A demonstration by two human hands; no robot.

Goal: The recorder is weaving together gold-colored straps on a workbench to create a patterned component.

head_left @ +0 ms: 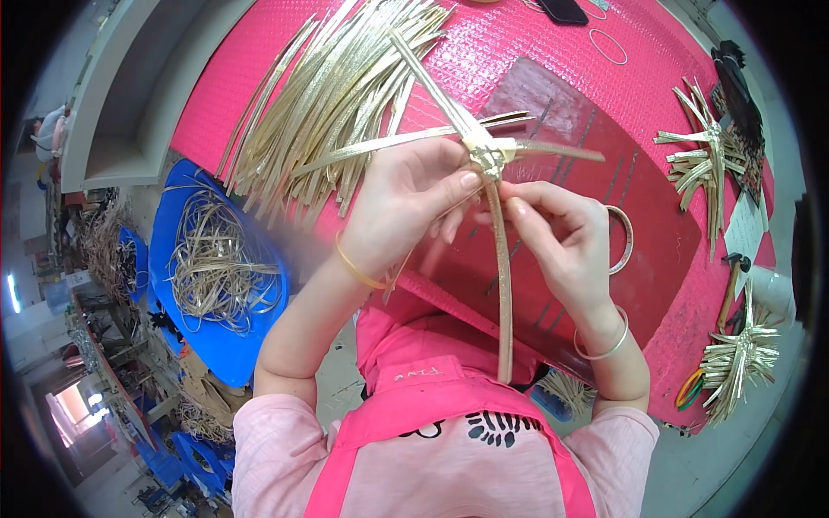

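A small woven knot of flat gold strips (490,161) is raised over the table, its long strip ends sticking out several ways. My left hand (419,194) grips the knot's left side, with the thumb pressed along its lower edge. Thumb and forefinger of my right hand (557,233) are pinched together just below the knot, at the strips; the exact strip between the fingertips is hidden. One long end (503,293) hangs down toward my apron. Behind my left hand lies a large pile of loose gold strips (319,112).
Under my hands, a dark red board (643,211) lies on the pink table cover (484,34). A tape roll (625,242) is beside my right wrist. Two gold strip bundles (711,160) and a hammer (732,289) lie at right. A blue bin (161,268) with tangled strips stands left.
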